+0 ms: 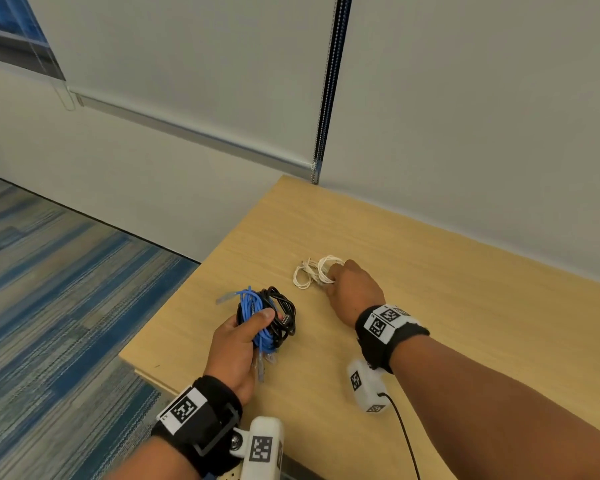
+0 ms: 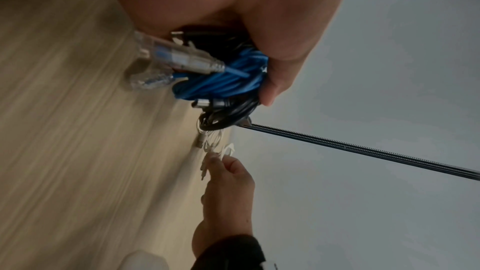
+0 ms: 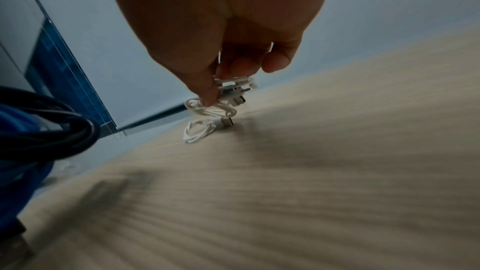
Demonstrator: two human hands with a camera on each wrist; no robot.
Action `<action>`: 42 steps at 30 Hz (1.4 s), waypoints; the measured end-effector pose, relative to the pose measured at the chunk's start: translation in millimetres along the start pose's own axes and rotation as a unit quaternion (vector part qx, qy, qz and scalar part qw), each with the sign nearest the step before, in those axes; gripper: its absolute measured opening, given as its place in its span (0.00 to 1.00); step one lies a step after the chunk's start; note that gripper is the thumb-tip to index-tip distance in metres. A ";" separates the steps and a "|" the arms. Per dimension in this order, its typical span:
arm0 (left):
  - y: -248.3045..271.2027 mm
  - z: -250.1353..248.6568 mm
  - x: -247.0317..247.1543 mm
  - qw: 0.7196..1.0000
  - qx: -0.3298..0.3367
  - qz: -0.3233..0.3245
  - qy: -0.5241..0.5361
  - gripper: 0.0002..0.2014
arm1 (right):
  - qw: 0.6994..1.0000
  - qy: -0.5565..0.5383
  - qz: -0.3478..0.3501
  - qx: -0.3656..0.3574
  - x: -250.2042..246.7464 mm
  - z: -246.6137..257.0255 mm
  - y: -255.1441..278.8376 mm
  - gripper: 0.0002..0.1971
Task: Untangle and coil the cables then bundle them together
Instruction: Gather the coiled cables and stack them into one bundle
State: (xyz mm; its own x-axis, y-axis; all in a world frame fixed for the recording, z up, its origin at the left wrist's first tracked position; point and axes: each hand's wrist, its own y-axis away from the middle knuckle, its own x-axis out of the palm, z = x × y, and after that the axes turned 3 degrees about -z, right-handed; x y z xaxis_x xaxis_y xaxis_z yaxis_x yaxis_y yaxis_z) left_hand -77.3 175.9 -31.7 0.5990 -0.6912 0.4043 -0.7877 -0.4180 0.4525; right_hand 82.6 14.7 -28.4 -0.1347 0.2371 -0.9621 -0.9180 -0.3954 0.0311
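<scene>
My left hand (image 1: 238,344) grips a coiled blue cable (image 1: 253,315) and a coiled black cable (image 1: 283,315) together, just above the wooden table (image 1: 465,306). The left wrist view shows the blue cable (image 2: 221,81) with its clear plugs (image 2: 176,56) under my thumb, and the black cable (image 2: 226,114) beneath it. Further right, my right hand (image 1: 352,289) pinches a coiled white cable (image 1: 314,273) lying on the table. In the right wrist view my fingers (image 3: 207,91) close on the white cable (image 3: 207,116), whose lower loop and plug touch the wood.
The table's left edge (image 1: 160,323) drops to blue striped carpet (image 1: 49,289). A pale wall with a window blind and its bead chain (image 1: 329,88) stands right behind the table. A thin black wire (image 1: 407,441) runs from my right wrist camera.
</scene>
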 end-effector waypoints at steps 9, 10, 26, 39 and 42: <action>-0.9 -2.6 -5.6 1.000 0.003 -0.011 0.021 0.11 | 0.998 0.026 0.048 -0.032 1.7 23.1 -14.5 0.15; -1.4 -2.8 -6.9 1.000 0.002 -0.012 0.023 0.11 | 0.998 0.024 0.049 -0.033 1.9 25.4 -17.2 0.15; -9.9 -1.7 -2.8 0.998 0.031 -0.011 -0.048 0.09 | 0.994 0.040 0.101 -0.015 3.4 12.2 12.0 0.12; 24.8 58.1 121.5 0.958 0.054 0.164 -0.228 0.06 | 0.914 -0.390 0.032 0.101 -89.4 -69.5 142.0 0.19; 42.8 74.8 147.4 0.947 0.034 0.211 -0.240 0.08 | 0.867 -0.478 0.022 0.140 -93.6 -106.2 171.3 0.22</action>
State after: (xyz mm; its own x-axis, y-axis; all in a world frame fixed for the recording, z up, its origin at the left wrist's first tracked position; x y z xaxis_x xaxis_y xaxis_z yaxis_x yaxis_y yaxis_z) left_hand -33.5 12.0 -12.1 0.1083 -0.9865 0.1231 -0.9596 -0.0714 0.2721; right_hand -22.4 -169.4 38.2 -0.2963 0.9074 -0.2981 -0.9407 -0.2234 0.2552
